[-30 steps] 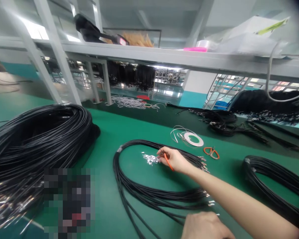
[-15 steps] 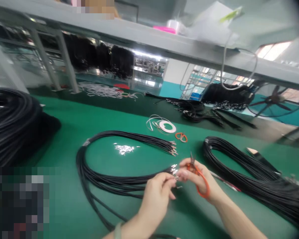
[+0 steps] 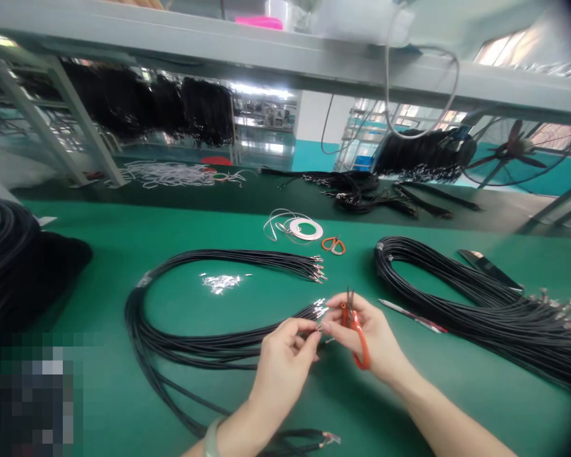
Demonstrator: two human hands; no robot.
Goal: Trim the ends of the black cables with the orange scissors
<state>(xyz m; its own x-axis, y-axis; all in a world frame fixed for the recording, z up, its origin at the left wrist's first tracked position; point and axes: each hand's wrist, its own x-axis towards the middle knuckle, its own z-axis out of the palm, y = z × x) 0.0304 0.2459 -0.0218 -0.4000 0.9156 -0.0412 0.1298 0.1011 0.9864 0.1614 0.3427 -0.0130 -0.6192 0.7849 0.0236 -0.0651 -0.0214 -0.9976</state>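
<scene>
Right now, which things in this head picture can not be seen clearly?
- What the left hand and right hand pinch at the cable ends: too small.
- Orange scissors: handles hidden in the right hand.
- Bottom-left corner: pixelated.
- Big cable coil: cut by the left edge.

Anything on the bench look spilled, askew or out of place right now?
Little stands out. A small scatter of silver bits lies loose on the green mat inside the black cable loop. The right hand holds orange snips; the left hand pinches the cable ends. A pen lies loose beside the second bundle.
</scene>
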